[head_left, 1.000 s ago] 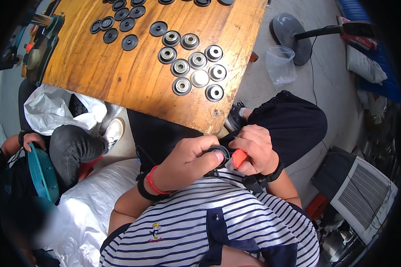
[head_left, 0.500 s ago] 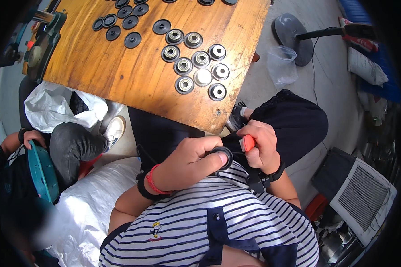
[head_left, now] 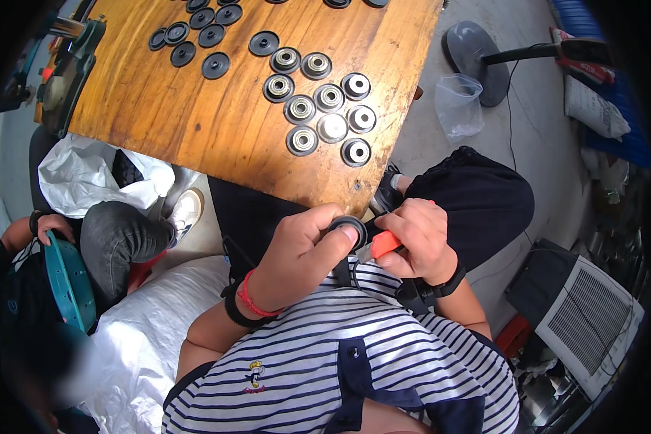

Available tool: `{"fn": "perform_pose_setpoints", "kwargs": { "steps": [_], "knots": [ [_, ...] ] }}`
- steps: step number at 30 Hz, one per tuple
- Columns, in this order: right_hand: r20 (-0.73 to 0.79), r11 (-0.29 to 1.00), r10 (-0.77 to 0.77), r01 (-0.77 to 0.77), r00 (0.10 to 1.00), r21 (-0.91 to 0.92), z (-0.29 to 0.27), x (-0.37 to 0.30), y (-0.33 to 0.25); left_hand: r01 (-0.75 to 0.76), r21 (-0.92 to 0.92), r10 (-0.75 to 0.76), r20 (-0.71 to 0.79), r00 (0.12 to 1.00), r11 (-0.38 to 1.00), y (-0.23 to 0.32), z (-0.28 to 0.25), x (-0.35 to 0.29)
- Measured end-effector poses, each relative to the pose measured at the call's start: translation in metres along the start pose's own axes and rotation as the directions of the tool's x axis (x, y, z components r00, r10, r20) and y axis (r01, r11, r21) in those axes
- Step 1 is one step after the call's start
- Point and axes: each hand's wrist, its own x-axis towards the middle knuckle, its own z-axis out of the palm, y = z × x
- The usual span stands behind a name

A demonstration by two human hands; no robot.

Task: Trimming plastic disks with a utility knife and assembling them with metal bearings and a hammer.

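Between the thumb and fingers of my left hand (head_left: 300, 249) is a black round plastic wheel (head_left: 349, 231), held over my lap just off the table's near corner. My right hand (head_left: 421, 242) is closed around an orange-red utility knife (head_left: 385, 244). The knife's short blade end points left, close to the wheel's right rim; I cannot tell whether it touches. On the wooden table (head_left: 217, 134), several black wheels with metal bearings (head_left: 299, 109) in their centres form a group near the right edge. Plain black wheels (head_left: 215, 65) lie farther left.
At the left, another person's hand (head_left: 54, 226) holds a teal plastic basket (head_left: 69, 278). White sacks (head_left: 155, 325) lie beside me. A clear plastic bag (head_left: 458, 108) and a round grey stand base (head_left: 474, 64) are on the floor right of the table. A white vented panel (head_left: 592, 325) leans at lower right.
My left hand has moved the wheel slightly left and up. My right hand has brought the knife left and a little down, nearer the wheel.
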Motion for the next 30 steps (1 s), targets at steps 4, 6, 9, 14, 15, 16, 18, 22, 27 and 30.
{"fn": "perform_pose_setpoints", "kwargs": {
  "steps": [4, 6, 9, 14, 15, 16, 18, 22, 27, 30],
  "knots": [
    [-0.033, 0.923, 0.359, -0.360, 0.933, -0.138, -0.002, 0.013, 0.008, -0.005, 0.116, -0.001, 0.054, 0.999, 0.993, 0.003, -0.005, -0.002],
    [-0.109, 0.775, 0.628, -0.632, 0.770, 0.003, -0.002, 0.023, 0.023, -0.086, 0.310, 0.040, 0.151, 0.988, 0.947, -0.001, -0.010, 0.001],
    [-0.128, 0.639, 0.746, -0.757, 0.653, -0.138, -0.022, 0.066, 0.052, 0.001, 0.299, 0.040, -0.133, 0.990, 0.954, 0.002, -0.029, 0.003],
    [-0.150, 0.724, 0.561, -0.570, 0.814, -0.388, -0.024, 0.128, 0.121, -0.021, 0.374, 0.170, -0.371, 0.913, 0.927, 0.025, -0.075, 0.022],
    [-0.176, 0.758, 0.505, -0.531, 0.845, -0.379, -0.019, 0.137, 0.131, -0.048, 0.481, 0.249, -0.364, 0.898, 0.876, 0.029, -0.079, 0.028],
    [-0.202, 0.787, 0.447, -0.491, 0.871, -0.373, -0.016, 0.143, 0.137, -0.071, 0.581, 0.326, -0.346, 0.880, 0.810, 0.034, -0.081, 0.033],
    [-0.276, 0.796, 0.336, -0.428, 0.901, -0.428, -0.007, 0.145, 0.135, -0.083, 0.647, 0.377, -0.329, 0.866, 0.758, 0.036, -0.081, 0.036],
    [-0.355, 0.881, 0.282, -0.387, 0.891, -0.272, -0.001, 0.131, 0.112, -0.053, 0.758, 0.394, -0.277, 0.876, 0.650, 0.056, -0.095, 0.037],
    [0.101, 0.985, 0.162, -0.155, 0.982, -0.072, 0.008, 0.147, 0.072, -0.200, 0.947, 0.481, 0.056, 0.875, 0.252, 0.081, -0.112, 0.055],
    [0.159, 0.989, 0.021, 0.003, 0.987, -0.146, 0.025, 0.160, 0.061, -0.272, 0.950, 0.536, 0.311, 0.785, -0.153, 0.073, -0.113, 0.079]
  ]
}}
